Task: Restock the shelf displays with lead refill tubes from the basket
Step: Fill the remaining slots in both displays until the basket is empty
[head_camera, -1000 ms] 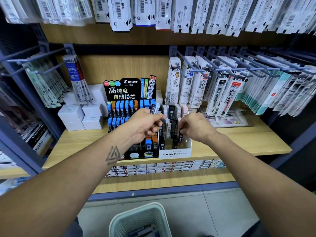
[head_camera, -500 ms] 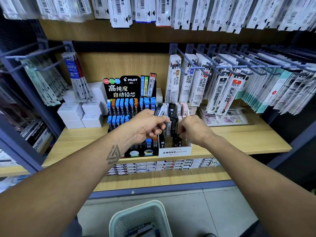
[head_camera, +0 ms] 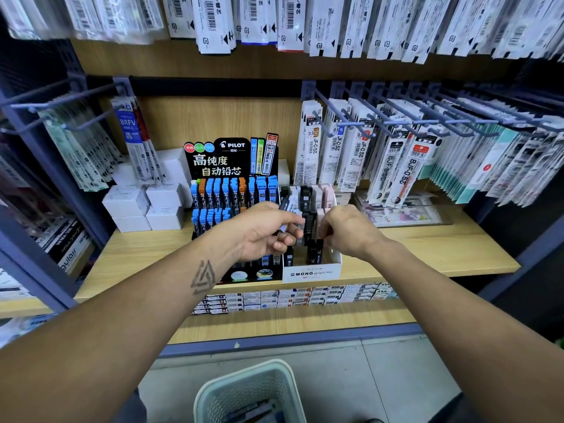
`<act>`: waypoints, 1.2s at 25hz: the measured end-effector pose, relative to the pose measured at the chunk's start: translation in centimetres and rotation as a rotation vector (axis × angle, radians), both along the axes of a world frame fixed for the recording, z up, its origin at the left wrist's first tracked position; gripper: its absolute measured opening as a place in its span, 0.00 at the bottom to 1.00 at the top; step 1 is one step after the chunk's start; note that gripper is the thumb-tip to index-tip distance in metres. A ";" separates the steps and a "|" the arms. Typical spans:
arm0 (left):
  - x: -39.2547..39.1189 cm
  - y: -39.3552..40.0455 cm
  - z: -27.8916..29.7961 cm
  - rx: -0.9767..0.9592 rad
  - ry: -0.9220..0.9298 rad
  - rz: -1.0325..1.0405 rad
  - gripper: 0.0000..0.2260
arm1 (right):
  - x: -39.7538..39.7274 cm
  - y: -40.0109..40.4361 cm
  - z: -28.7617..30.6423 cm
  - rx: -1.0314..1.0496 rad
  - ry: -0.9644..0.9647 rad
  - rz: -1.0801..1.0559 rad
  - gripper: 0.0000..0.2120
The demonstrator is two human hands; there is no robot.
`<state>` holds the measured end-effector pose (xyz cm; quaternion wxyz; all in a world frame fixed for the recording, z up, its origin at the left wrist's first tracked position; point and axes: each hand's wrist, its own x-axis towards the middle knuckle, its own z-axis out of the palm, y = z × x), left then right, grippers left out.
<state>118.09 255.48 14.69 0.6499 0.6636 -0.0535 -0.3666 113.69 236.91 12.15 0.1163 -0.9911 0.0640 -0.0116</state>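
Observation:
My left hand is shut on a few lead refill tubes, dark with white labels, held over the white MONO display box. My right hand hovers over the same box with its fingers pinched down among the black and pink tubes; whether it grips one is hidden. To the left stands the black PILOT display with rows of blue and orange tubes. A pale green basket sits on the floor below, with a few tubes inside.
White boxes are stacked left of the PILOT display on the wooden shelf. Metal pegs with hanging refill packs jut out above right and left. A lower shelf holds rows of small boxes.
Both hands stay over the MONO box. My right hand has lifted slightly and shifted among the tubes; my left hand keeps its tubes almost still.

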 end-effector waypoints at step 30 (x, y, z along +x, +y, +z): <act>1.6 -0.5 1.4 -0.057 -0.078 0.223 0.08 | 0.6 -2.9 4.6 1.099 -0.513 -0.258 0.09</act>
